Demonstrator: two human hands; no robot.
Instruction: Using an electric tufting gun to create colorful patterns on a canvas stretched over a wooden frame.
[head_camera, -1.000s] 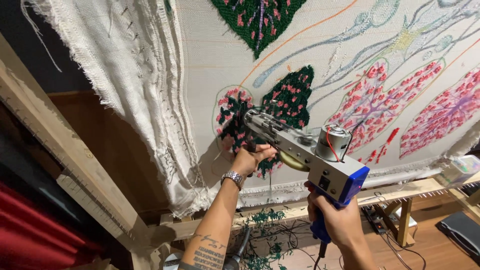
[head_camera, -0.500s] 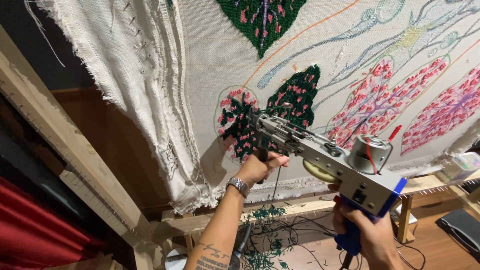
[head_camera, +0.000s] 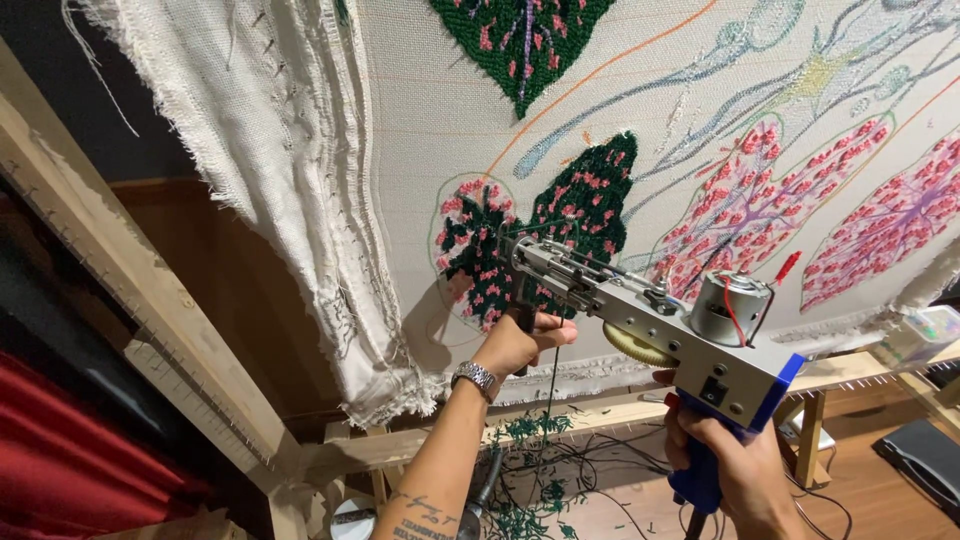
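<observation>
A silver tufting gun (head_camera: 655, 320) with a blue grip points at a stretched white backing cloth (head_camera: 440, 120). Its tip touches a dark green leaf with pink spots (head_camera: 540, 235) tufted on the cloth. My left hand (head_camera: 520, 343), with a metal watch on the wrist, grips the gun's front handle just under the tip. My right hand (head_camera: 735, 470) holds the blue rear handle at the lower right. A round motor (head_camera: 728, 308) with a red wire sits on top of the gun. Dark yarn runs down from the gun's front.
A wooden frame beam (head_camera: 130, 300) slants along the left, with frayed cloth folded over it (head_camera: 290, 200). More drawn and tufted leaves fill the cloth to the right (head_camera: 770, 200). Green yarn scraps and cables (head_camera: 540, 470) lie on the wooden floor below.
The gun and both hands have shifted slightly right and down in view; the tip stays on the same green leaf. Both grips are unchanged.
</observation>
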